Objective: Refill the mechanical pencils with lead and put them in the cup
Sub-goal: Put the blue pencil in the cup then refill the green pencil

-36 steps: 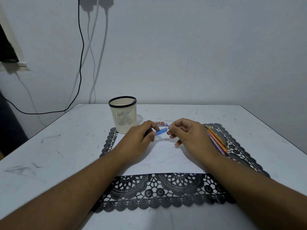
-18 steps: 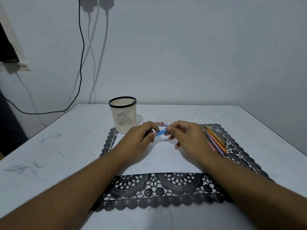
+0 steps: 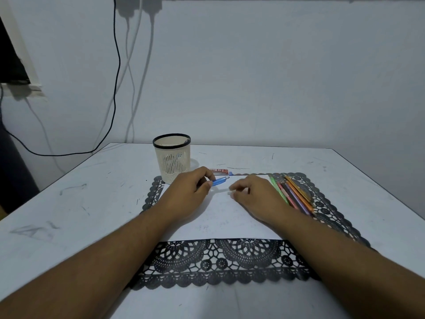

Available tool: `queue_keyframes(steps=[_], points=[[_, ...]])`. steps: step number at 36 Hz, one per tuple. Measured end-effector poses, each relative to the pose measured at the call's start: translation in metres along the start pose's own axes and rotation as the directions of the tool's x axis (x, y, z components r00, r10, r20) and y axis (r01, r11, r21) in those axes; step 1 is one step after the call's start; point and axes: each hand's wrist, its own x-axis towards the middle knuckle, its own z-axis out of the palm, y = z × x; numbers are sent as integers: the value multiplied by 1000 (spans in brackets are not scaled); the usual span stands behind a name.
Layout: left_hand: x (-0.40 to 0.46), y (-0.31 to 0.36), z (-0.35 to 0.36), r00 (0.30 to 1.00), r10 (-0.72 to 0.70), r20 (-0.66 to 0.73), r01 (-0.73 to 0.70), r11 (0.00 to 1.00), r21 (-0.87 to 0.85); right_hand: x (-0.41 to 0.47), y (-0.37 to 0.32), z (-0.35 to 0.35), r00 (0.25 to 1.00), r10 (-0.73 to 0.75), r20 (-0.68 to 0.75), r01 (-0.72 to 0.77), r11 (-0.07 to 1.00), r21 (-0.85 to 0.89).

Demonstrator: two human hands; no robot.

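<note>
The blue mechanical pencil (image 3: 219, 181) is pinched between the thumb and forefinger of the left hand (image 3: 186, 194), held low over the white sheet of paper (image 3: 220, 217), its free end pointing toward the right hand (image 3: 253, 196). The two hands are apart, a small gap between them. The right hand's fingertips (image 3: 232, 188) are drawn together over what looks like a tiny pale piece, perhaps the pencil's cap or eraser, but it is too small to say for sure, so whether that hand really grips anything I cannot tell.

Behind the hands lies the red lead case (image 3: 219, 171), on the table near the far edge of the black lace placemat (image 3: 218, 261). The cream mesh cup (image 3: 172, 157) stands upright at the placemat's far left corner, just beside the left hand. A bundle of other pencils (image 3: 292, 192) lies on the mat, just right of the right hand.

The pencil should be light, stiff and rather smooth plastic, so a firm pinch at mid-barrel, as here, seems the sensible hold; it leaves the open end free. The leads will be thin and brittle and likely snap if squeezed or bent, so they are best taken lightly between two fingertips and slid straight in. The small cap could easily roll away
</note>
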Motion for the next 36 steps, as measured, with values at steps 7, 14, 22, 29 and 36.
queue_keyframes(steps=[7,14,22,29,36], points=[[-1,-1,1,1000,-23,5,23,1000,1,3,-4,2,1000,-25,7,26,994,-104],[-2,1,1,999,-32,14,32,999,10,-1,-3,0,999,-9,-32,9,1000,1],[-2,0,-1,999,-37,30,37,999,19,-8,-1,-8,994,37,-101,-4,952,305],[-2,1,-1,1000,-13,21,12,999,33,-10,-5,-11,989,114,-97,-29,785,619],[-3,4,-1,999,21,27,-22,999,32,-12,-9,-11,984,131,-117,-20,747,664]])
